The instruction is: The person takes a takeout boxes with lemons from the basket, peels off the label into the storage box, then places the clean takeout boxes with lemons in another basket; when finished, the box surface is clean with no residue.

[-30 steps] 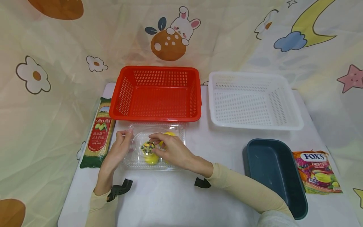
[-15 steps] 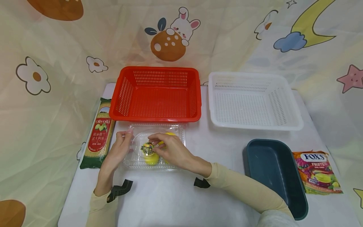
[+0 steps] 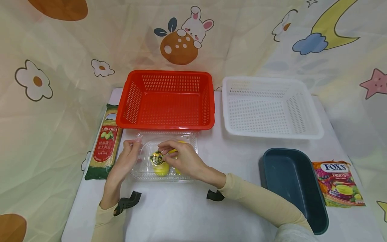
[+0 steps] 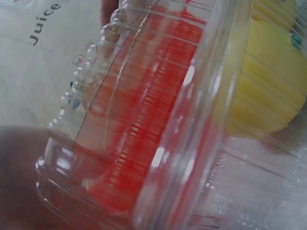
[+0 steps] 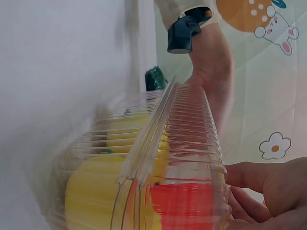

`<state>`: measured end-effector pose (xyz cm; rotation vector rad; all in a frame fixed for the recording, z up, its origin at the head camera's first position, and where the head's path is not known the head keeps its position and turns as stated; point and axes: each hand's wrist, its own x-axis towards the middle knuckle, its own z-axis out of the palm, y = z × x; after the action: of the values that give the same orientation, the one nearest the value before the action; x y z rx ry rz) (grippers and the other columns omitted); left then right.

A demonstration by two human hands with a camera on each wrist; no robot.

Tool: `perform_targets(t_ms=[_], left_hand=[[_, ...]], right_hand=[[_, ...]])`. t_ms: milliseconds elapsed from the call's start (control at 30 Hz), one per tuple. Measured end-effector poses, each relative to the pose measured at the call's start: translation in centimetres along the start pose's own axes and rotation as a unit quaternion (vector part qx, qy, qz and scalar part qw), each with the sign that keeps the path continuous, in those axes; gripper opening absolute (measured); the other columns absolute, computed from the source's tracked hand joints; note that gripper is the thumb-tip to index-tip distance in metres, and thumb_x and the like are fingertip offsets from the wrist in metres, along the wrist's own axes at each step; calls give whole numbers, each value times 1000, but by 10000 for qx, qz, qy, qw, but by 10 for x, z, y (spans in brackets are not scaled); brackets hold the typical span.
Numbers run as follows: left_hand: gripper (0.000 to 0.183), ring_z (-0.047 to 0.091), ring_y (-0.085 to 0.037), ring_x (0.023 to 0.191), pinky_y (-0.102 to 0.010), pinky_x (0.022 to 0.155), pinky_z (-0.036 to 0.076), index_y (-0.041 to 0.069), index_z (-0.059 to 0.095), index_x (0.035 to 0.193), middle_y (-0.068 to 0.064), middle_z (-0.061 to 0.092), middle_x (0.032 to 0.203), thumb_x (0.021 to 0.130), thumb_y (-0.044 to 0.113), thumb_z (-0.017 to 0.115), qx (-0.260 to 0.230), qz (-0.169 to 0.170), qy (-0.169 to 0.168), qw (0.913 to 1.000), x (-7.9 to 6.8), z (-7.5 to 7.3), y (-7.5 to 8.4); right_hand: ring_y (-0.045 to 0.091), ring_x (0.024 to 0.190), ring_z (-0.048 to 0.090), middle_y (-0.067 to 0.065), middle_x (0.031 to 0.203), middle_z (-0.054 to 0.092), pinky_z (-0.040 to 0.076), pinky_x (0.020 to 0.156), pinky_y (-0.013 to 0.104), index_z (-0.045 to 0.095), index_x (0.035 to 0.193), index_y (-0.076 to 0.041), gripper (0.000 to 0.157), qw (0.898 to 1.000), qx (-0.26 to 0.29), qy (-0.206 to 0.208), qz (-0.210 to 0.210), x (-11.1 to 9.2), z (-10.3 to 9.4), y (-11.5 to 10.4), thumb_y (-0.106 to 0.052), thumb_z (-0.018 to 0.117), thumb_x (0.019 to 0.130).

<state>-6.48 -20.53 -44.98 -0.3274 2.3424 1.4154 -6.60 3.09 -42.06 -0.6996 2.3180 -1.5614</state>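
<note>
A clear plastic clamshell box (image 3: 143,169) stands in front of the red basket, with several round yellow fruits (image 3: 161,169) inside it. My left hand (image 3: 128,156) pinches the box at its far left corner between thumb and fingers. On the lid is a dark, printed sticker (image 3: 156,158). My right hand (image 3: 185,161) reaches over the lid with bent fingers, thumb and forefinger at the sticker's right edge; whether they pinch it I cannot tell. In the right wrist view, fingers (image 5: 247,175) touch the lid's outer face. The fruits (image 4: 271,81) show through the plastic in the left wrist view.
Behind the box sits a red basket (image 3: 166,126), with a white basket (image 3: 272,134) to its right. A green-ended spaghetti packet (image 3: 105,144) lies on the left. A dark blue bin (image 3: 291,181) and a candy bag (image 3: 338,185) lie on the right of the white table (image 3: 169,211).
Both hands stay in nearly the same place. The right fingers shift slightly at the sticker, whose right part looks narrower now.
</note>
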Motion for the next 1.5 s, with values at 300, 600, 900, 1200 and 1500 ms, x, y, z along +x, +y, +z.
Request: perform_targets(t_ms=[300,600,900,1200,1500], left_hand=[[74,42,-49,135,-63,108,44,-2,13,147,-31,32,147,106,57,30,35,19,5,10000,0,-1,0],[72,43,-47,134,-62,108,45,-1,14,147,-30,32,147,106,57,31,22,9,7,10000,-1,0,1],[72,42,-48,135,-61,109,44,-2,14,147,-31,32,147,107,56,31,-16,-24,-42,10000,-4,0,2],[74,41,-49,136,-62,109,43,-2,14,145,-31,29,147,106,59,30,6,-5,-31,10000,-4,1,3],[75,47,-48,130,-60,109,45,-1,14,146,-29,33,144,105,60,29,76,-88,-20,9999,-4,1,2]], right_hand=[[10,96,69,4,113,72,57,83,15,73,115,-6,24,9999,-104,-1,-18,0,-1,-2,-2,73,91],[11,101,70,2,112,74,57,83,16,77,109,-5,18,9999,-139,56,79,-1,-2,-2,-4,74,91],[10,100,71,3,109,75,58,84,18,78,106,-4,16,9992,286,245,111,-2,0,-4,-2,74,90],[11,99,72,1,108,75,59,83,19,77,107,-5,17,9985,394,356,135,-4,-4,-5,-2,73,91],[15,97,75,4,111,75,60,84,22,74,112,-6,22,9948,753,511,463,-10,-22,-3,-3,72,91]])
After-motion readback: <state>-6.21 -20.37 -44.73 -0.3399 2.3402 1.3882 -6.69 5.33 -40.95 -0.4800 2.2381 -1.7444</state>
